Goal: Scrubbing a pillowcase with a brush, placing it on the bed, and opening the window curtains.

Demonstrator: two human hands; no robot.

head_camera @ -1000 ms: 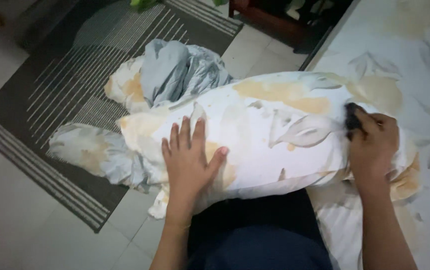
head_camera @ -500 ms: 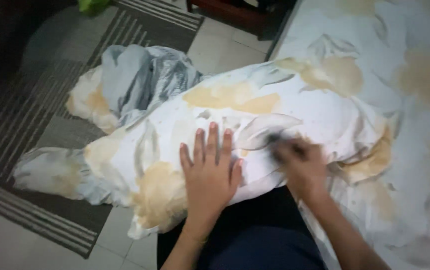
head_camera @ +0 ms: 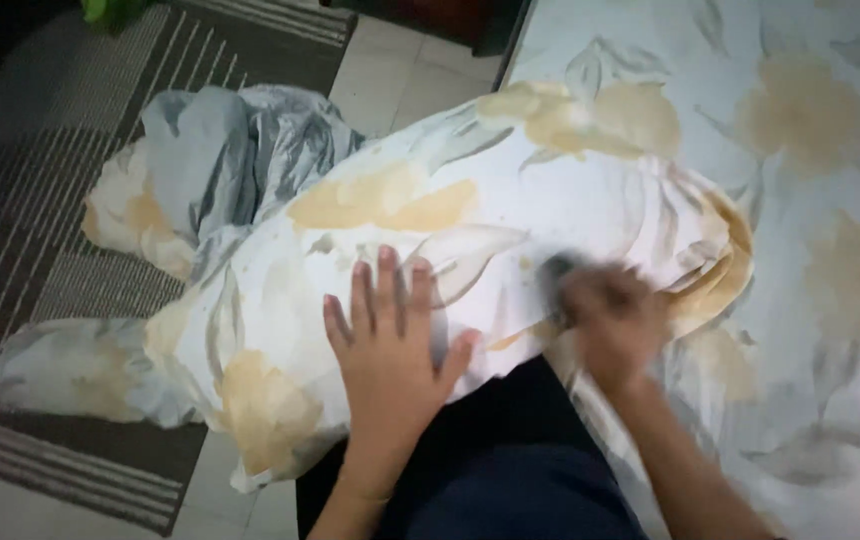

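White cloth with yellow flowers and grey leaves, a soft puffy pillow (head_camera: 470, 250), lies across the middle of the frame on the person's dark lap, one end on the flowery bed sheet (head_camera: 810, 130) at the right. The left hand (head_camera: 390, 350) still presses flat on it, fingers spread wide, while the right hand (head_camera: 605, 320) has slid from the pillow's right end toward the middle and is blurry, so I cannot tell if a small dark thing is in it. More crumpled cloth (head_camera: 200, 170) sits on the striped rug (head_camera: 40, 190) at upper left, so smoothing the cover looks like the job going on.

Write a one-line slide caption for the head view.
Left hand flat on a floral pillow, right hand blurred at its bed end, rug beneath.
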